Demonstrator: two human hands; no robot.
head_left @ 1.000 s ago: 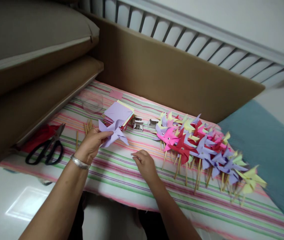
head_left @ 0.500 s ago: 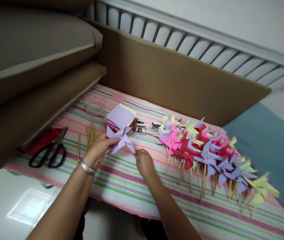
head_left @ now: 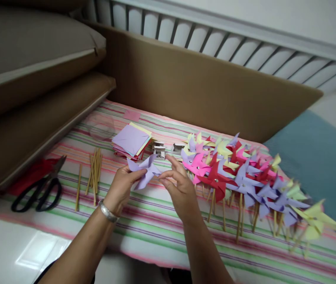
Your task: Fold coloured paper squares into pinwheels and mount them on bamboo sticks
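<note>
A purple paper pinwheel (head_left: 144, 173) with folded vanes is between my hands, above the striped cloth. My left hand (head_left: 123, 183) is closed on it, the thumb pressing near its middle; a silver bracelet circles that wrist. From the other side my right hand (head_left: 181, 187) has thumb and index finger pinched at the tip of one vane, while its other fingers are raised and spread. Just behind the pinwheel lies a stack of coloured paper squares (head_left: 130, 138), a purple one on top. No stick shows on this pinwheel.
Finished pinwheels on sticks (head_left: 243, 179) crowd the right side. Small open boxes (head_left: 158, 150) sit behind my hands. Wooden sticks (head_left: 95, 169), black-handled scissors (head_left: 39, 193) and red material (head_left: 28, 177) lie at left. A clear container (head_left: 99, 126) stands near the cushions (head_left: 43, 98); a brown panel (head_left: 200, 86) rises behind.
My right hand has turned and lifted its outer fingers, which were curled before. The pinwheel has tilted in my left hand. The view has shifted slightly to the right.
</note>
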